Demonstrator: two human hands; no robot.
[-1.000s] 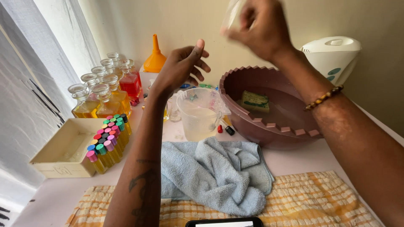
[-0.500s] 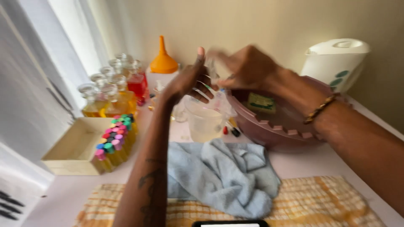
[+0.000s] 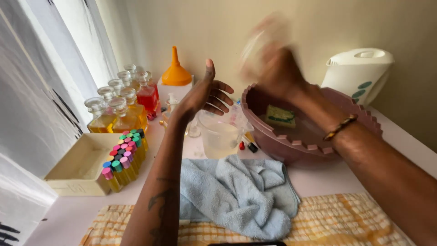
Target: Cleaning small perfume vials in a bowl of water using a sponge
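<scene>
Since half a second before, the right hand (image 3: 277, 68) had risen from beside the left palm to above the basin (image 3: 359, 118), and the view had swung slightly.

At far left a cream box (image 3: 75, 166) sat on the counter (image 3: 68, 218), with a row of small vials (image 3: 123, 157) with coloured caps along its right side. Behind them stood glass bottles (image 3: 118, 111) of yellow and red liquid, and an orange funnel (image 3: 176, 73) on a white box.

The left hand (image 3: 207, 95) was raised over a clear jug (image 3: 223, 134), palm open, its grip spread and holding nothing. A blue towel (image 3: 236, 196) lay crumpled below the jug, partly on a checked cloth (image 3: 346, 228).

The right hand was blurred with motion; it seemed to hold a pale object (image 3: 264, 41), but whether its grip was pressed together could not be told. A sponge (image 3: 280, 116) lay in the basin. A white kettle (image 3: 359, 73) stood behind at far right.
</scene>
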